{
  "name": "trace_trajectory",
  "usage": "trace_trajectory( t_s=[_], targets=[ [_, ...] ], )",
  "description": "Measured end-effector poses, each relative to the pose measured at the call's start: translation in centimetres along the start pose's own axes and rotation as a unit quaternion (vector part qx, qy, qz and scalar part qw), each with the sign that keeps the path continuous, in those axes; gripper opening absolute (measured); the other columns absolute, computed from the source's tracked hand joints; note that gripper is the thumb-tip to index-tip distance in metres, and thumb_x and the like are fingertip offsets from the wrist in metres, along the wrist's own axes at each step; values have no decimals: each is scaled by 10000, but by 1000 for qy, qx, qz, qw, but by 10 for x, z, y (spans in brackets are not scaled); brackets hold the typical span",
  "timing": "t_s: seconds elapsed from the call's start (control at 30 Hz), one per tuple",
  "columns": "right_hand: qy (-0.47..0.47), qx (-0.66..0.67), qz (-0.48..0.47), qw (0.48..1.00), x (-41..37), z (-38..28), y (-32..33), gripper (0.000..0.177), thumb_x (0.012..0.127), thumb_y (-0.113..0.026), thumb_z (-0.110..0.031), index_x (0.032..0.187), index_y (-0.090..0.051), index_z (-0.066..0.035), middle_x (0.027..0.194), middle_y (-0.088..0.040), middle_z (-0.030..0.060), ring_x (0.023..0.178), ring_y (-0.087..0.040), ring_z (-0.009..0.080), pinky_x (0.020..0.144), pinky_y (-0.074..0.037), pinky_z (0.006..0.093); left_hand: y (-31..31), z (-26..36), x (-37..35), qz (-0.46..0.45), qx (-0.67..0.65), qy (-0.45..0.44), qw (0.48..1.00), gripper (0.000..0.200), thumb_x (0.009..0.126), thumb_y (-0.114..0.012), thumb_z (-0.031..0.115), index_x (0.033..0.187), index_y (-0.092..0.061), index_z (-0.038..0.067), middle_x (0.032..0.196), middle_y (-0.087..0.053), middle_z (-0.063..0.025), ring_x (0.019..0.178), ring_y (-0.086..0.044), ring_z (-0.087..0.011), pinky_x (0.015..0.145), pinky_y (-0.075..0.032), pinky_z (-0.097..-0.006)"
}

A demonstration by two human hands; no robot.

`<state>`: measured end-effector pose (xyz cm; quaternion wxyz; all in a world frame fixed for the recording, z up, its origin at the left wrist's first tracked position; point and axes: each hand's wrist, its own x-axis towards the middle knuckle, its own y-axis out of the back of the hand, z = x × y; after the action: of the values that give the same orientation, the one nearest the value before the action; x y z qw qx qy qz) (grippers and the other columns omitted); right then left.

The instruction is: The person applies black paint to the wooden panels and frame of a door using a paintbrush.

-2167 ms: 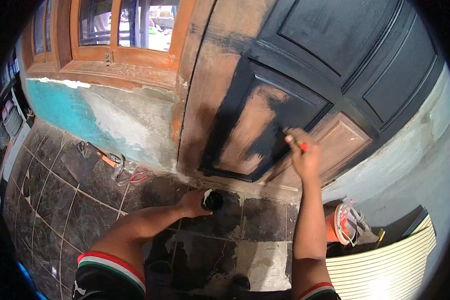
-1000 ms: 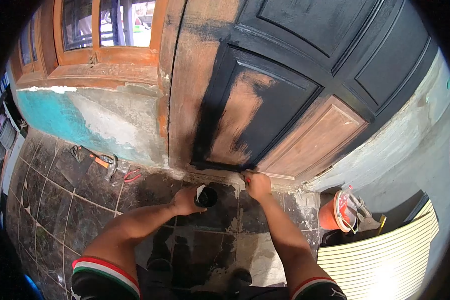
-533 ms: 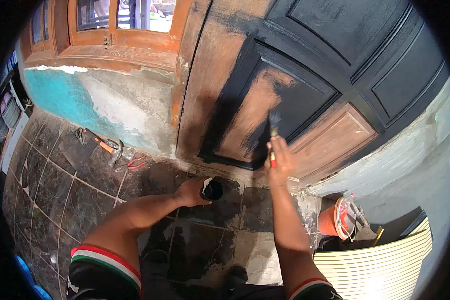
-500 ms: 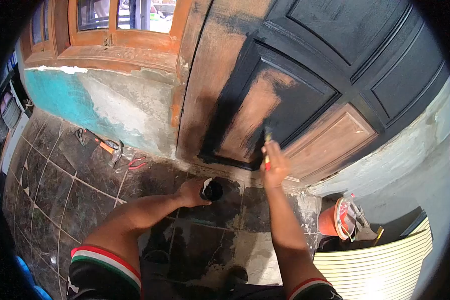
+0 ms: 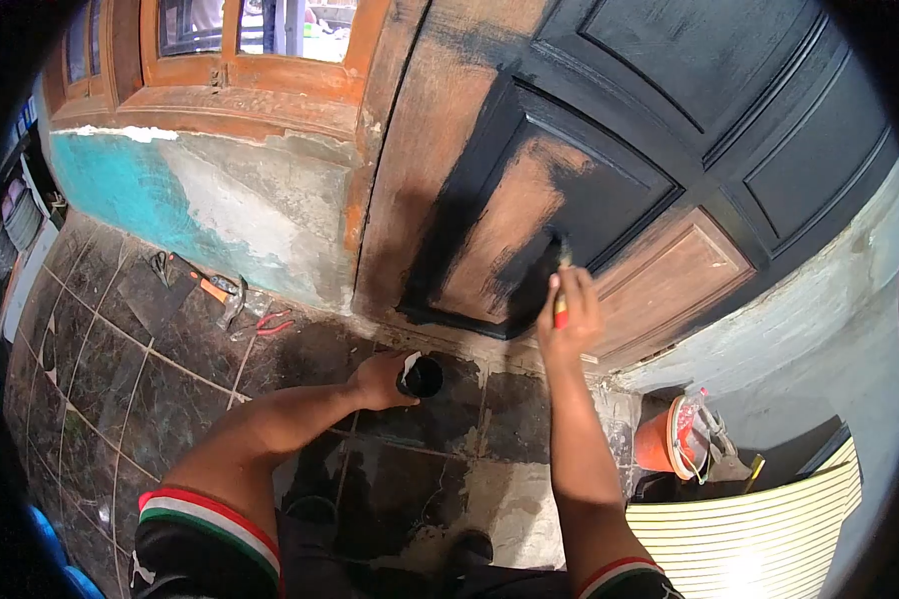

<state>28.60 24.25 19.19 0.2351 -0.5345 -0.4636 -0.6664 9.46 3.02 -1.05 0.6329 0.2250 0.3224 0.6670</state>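
Observation:
My right hand [image 5: 572,317] is closed round a paintbrush [image 5: 561,304] with a red and yellow handle. Its bristles meet the lower panel of the wooden door [image 5: 529,210], where dark paint covers the right part and the frame. Bare brown wood [image 5: 504,215] shows on the panel's left part. My left hand [image 5: 378,381] grips a small dark cup [image 5: 423,376] over the tiled floor, its inside black and a pale patch on its rim. Most of the upper door is dark; the lower right panel [image 5: 669,270] is mostly bare wood.
A hammer [image 5: 232,299] and red-handled pliers [image 5: 273,323] lie on the floor tiles [image 5: 100,379] by the left wall. An orange bucket [image 5: 659,439] holding tools stands at the right, behind a ridged cream panel [image 5: 749,539]. An orange-brown window frame [image 5: 270,100] is upper left.
My right hand and the paintbrush have moved a little up and to the right across the door panel. The left hand with the cup has hardly moved.

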Motion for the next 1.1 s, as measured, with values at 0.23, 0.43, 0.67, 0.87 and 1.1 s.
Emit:
trace_trajectory(
  t_s=[0.23, 0.43, 0.67, 0.87, 1.1],
  targets=[
    [7, 25, -114, 993, -69, -7, -27, 137, 920, -825, -100, 1036, -775, -47, 1024, -783, 142, 765, -739, 292, 677, -588, 400, 4, 5, -2, -2, 35, -5, 999, 1132, 834, -911, 534, 1691, -329, 80, 1559, -569, -236, 1435, -554, -418, 1207, -478, -519],
    [36, 58, 9, 998, -28, -12, -15, 88, 932, -812, -81, 998, -768, -42, 954, -781, 145, 762, -742, 318, 679, -580, 421, -4, 1, 0, -17, 4, -9, 1000, 1116, 854, -896, 560, 1686, -339, 67, 1503, -599, -235, 1428, -558, -420, 1217, -471, -519],
    [-17, 80, -81, 993, -71, -4, -28, 89, 927, -823, -52, 948, -737, -36, 958, -771, 159, 783, -757, 351, 735, -616, 453, -11, -9, 5, -20, 16, -16, 1000, 1116, 856, -892, 567, 1689, -338, 73, 1555, -553, -225, 1433, -554, -409, 1229, -460, -514],
    [8, 71, -67, 995, -36, -10, -9, 79, 920, -819, -39, 976, -768, -20, 967, -766, 172, 840, -757, 370, 756, -607, 451, 4, 11, -5, -24, 17, 0, 1000, 1113, 861, -885, 570, 1693, -333, 79, 1587, -531, -223, 1470, -521, -407, 1240, -449, -519],
    [-85, 75, -237, 965, -62, 5, -17, 132, 960, -800, -162, 927, -781, -35, 929, -775, 168, 823, -758, 389, 740, -608, 467, -10, -6, 0, -1, 9, -22, 1000, 1117, 839, -901, 560, 1687, -347, 89, 1567, -559, -224, 1465, -531, -418, 1237, -447, -523]
  ],
)
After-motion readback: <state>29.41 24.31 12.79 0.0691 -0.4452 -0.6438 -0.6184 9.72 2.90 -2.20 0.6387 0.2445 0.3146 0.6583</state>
